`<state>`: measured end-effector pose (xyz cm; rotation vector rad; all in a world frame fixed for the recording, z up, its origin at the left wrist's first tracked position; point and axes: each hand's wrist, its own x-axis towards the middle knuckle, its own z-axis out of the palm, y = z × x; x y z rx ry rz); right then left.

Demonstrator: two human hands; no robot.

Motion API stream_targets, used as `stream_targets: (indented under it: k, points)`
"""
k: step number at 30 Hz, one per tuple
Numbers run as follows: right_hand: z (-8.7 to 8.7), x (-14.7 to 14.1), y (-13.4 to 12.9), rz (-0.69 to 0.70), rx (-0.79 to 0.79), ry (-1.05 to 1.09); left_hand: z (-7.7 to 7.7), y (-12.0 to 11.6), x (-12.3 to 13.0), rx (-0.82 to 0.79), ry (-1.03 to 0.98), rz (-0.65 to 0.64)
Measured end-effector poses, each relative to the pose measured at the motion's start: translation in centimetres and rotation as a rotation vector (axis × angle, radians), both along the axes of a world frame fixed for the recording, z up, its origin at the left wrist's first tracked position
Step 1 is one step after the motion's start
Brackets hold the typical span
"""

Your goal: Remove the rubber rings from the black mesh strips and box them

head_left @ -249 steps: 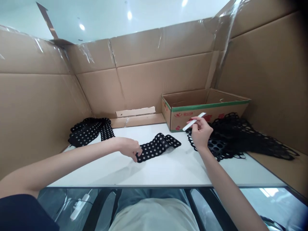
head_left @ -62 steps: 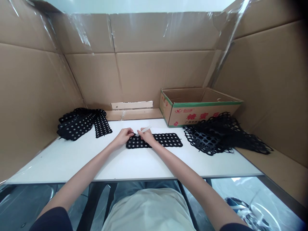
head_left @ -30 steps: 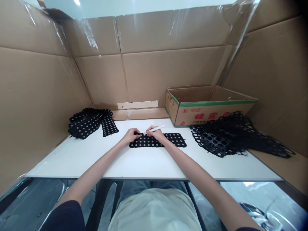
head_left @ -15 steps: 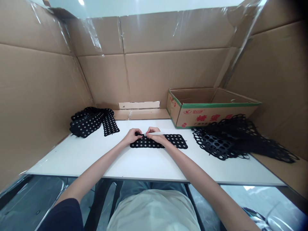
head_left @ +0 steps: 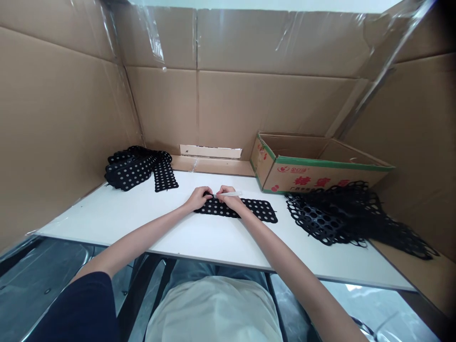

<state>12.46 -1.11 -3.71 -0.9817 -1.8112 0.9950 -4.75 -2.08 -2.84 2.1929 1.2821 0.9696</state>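
A black fabric strip full of round holes [head_left: 263, 210] lies flat on the white table [head_left: 213, 237]. At its upper left edge, my left hand [head_left: 198, 198] pinches the fabric between thumb and fingers. My right hand [head_left: 230, 197] is closed round a slim white pen-like tool [head_left: 235, 194], whose rear end sticks out to the right. The tool's tip meets the strip's edge close to my left fingertips; its exact shape is too small to make out. My right hand and wrist cover the middle of the strip.
A bundle of black dotted strips [head_left: 131, 168] lies at the back left. On the right, a heap of black perforated netting [head_left: 331, 218] rests against an open cardboard box [head_left: 306, 178] with green edging. Cardboard walls [head_left: 249, 104] enclose the table on three sides.
The camera view has tilted and shifted slightly. Both hands stay at the strip's upper left edge, and the white tool points at a slightly different angle, with less of it showing.
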Motion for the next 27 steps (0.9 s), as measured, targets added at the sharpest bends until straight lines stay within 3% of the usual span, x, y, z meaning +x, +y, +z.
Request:
stream_targets:
  k: [4,18,27]
  points:
    - [0.0,-0.4,-0.1,-0.012,0.044,0.000,-0.1,0.2,0.0,-0.041,-0.017,0.036]
    - [0.1,-0.3,0.0,0.048,-0.096,0.109,-0.6,1.1,0.1,-0.118,-0.107,0.075]
    - [0.7,0.2,-0.5,-0.006,-0.147,0.299,0.3,1.7,-1.0,-0.272,-0.125,-0.002]
